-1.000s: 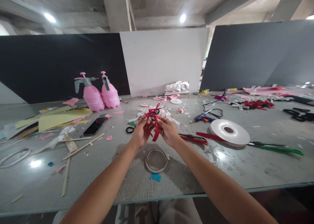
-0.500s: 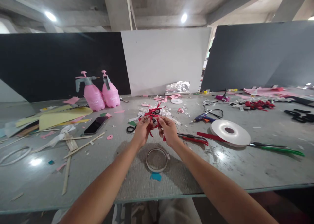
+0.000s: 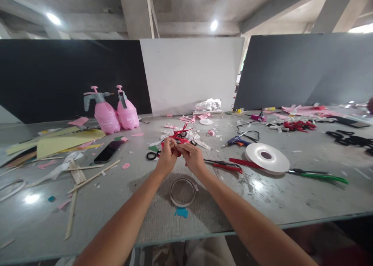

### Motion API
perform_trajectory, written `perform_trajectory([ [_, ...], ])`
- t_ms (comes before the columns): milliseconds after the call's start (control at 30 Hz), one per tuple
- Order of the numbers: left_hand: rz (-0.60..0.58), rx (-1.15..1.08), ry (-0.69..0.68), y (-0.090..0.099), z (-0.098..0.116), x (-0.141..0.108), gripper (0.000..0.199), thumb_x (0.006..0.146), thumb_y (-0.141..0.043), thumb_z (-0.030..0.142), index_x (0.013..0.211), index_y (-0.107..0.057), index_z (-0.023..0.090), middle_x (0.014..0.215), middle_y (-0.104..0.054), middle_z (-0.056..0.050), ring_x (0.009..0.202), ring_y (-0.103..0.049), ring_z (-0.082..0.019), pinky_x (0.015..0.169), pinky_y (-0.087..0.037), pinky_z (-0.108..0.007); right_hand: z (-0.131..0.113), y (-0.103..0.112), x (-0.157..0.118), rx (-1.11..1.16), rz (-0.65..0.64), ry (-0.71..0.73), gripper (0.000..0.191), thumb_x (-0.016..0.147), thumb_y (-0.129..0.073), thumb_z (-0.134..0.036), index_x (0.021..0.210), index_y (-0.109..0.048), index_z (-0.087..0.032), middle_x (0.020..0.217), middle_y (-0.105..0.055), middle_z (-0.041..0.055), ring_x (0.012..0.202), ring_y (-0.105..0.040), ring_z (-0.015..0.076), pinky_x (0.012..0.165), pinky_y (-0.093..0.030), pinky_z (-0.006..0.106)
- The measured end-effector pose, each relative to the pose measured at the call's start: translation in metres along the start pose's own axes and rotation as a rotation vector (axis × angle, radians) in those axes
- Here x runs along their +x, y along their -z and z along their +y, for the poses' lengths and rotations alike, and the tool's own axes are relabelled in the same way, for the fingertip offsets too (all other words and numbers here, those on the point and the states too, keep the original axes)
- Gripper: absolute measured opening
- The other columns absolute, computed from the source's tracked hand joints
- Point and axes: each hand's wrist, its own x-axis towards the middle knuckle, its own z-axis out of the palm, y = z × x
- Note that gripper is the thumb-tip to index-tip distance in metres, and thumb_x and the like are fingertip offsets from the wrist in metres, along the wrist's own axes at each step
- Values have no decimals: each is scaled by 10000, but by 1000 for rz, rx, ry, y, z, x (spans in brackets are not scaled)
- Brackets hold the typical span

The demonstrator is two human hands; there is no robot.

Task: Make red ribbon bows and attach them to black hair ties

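A red ribbon piece [image 3: 181, 132] sits between my two hands, its loops and thin ends rising above the fingers. My left hand [image 3: 168, 154] is closed on its left side. My right hand [image 3: 190, 154] pinches at its right side, fingertips close to those of the left; the lower part of the ribbon is mostly covered by fingers. Below the hands a tape ring [image 3: 171, 196] lies flat, with a blue scrap [image 3: 182, 212] at its lower edge. Just left of my left hand is a black ring [image 3: 151, 152].
Red-handled scissors [image 3: 229, 166], a glue gun [image 3: 237, 141], a white ribbon roll [image 3: 279, 159] and a green-handled tool [image 3: 326, 176] lie right. On the left are a phone [image 3: 107, 152], wooden sticks [image 3: 71, 214] and two pink spray bottles [image 3: 107, 117]. Paper scraps are scattered around.
My fingertips have come closer together and cover more of the red ribbon piece. The camera view has shifted slightly, so the table items appear further left.
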Motion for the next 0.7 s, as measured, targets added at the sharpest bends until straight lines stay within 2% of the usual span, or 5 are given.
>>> perform_trajectory([
  [133, 29, 63, -23, 0, 1, -2, 250, 829, -613, 209, 991, -424, 235, 707, -559, 41, 600, -468, -100, 595, -333, -202, 2, 0, 1, -29, 81, -30, 191, 811, -646, -392, 913, -770, -290, 1040, -561, 70, 646, -536, 116, 400, -448, 199],
  [200, 2, 59, -31, -1, 0, -2, 249, 844, -602, 221, 1007, -415, 237, 685, -540, 50, 574, -447, -95, 580, -323, -201, 2, 4, 4, -45, 53, -22, 215, 821, -624, -396, 935, -767, -282, 1092, -561, 73, 647, -553, 112, 351, -446, 186],
  [333, -96, -16, -2, 0, -4, 0, 267, 856, -586, 229, 1039, -392, 242, 663, -534, 63, 539, -437, -88, 552, -316, -196, 2, 10, 9, 14, -33, -44, 220, 795, -638, -381, 895, -767, -234, 854, -598, 44, 555, -543, 94, 305, -436, 165],
  [500, -63, -176, 116, -3, -4, 2, 414, 778, -680, 246, 1077, -394, 255, 705, -587, 58, 556, -499, -97, 563, -362, -200, 3, 3, 11, 205, 120, -263, 231, 736, -666, -367, 838, -718, -167, 524, -502, -44, 387, -459, 71, 309, -448, 189],
  [700, 98, -123, 65, -8, 4, -3, 388, 717, -731, 126, 1056, -565, 219, 779, -632, -5, 726, -588, -138, 740, -410, -222, 9, -5, 9, 484, 278, -430, 285, 607, -785, -320, 783, -615, -175, 551, -530, -64, 428, -470, 59, 437, -542, 222],
])
